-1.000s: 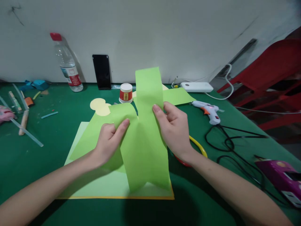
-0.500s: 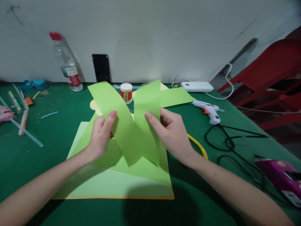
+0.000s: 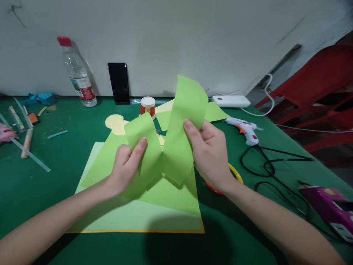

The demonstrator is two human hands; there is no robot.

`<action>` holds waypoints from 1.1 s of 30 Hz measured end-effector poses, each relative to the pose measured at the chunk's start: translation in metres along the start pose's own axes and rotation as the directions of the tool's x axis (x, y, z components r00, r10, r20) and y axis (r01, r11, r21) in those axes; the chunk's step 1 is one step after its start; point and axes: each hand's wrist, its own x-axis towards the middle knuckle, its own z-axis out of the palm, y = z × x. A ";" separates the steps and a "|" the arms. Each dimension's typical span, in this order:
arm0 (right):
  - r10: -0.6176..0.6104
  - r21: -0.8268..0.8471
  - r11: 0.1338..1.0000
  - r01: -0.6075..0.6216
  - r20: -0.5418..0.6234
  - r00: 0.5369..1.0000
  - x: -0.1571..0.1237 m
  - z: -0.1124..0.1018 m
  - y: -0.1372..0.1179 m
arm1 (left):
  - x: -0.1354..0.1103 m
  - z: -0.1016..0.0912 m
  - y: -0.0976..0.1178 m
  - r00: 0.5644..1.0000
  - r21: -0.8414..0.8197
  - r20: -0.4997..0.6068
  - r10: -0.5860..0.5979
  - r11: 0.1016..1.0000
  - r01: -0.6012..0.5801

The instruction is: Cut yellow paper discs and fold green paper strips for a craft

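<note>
A light green sheet of paper (image 3: 184, 110) is raised over the table, split from its top edge into two flaps that still join low in the middle. My left hand (image 3: 127, 162) pinches the shorter left flap, thumb on the front. My right hand (image 3: 211, 151) pinches the taller right flap, also with the thumb in front; the fingers behind the paper are hidden. Under both hands lies a stack of pale green paper (image 3: 162, 221) with a brighter green sheet on top. Red and yellow scissor-like handles (image 3: 235, 173) show partly behind my right wrist.
Along the wall stand a water bottle (image 3: 79, 79), a phone (image 3: 119, 84), a red-and-white jar (image 3: 148, 106) and a white power strip (image 3: 231, 101). A glue gun (image 3: 245, 129) with a black cord and a purple device (image 3: 328, 209) are at right. Pale yellow paper cutouts (image 3: 117, 124) lie behind the stack.
My right hand has moved up and right with its flap. My left hand has shifted slightly right, its flap now lower. The split between the flaps is wider at the top.
</note>
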 end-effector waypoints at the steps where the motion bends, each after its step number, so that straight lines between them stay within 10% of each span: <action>1: 0.024 0.016 1.000 -0.024 0.012 1.000 0.001 -0.001 0.000 | 0.001 0.000 0.000 1.000 -0.020 0.002 -0.016 1.000 0.017; 8: 0.009 -0.023 1.000 -0.003 0.270 0.963 -0.002 0.000 -0.005 | 0.006 -0.008 0.006 0.991 -0.092 0.014 -0.131 0.987 0.132; 19: -0.104 0.001 0.995 0.104 0.014 0.995 -0.006 0.004 -0.002 | -0.003 0.002 -0.001 0.992 -0.014 0.125 -0.012 1.000 0.014; 33: -0.128 0.059 0.991 0.123 0.091 0.988 -0.012 0.004 -0.007 | -0.002 -0.002 0.004 0.970 -0.271 0.127 -0.207 0.934 0.235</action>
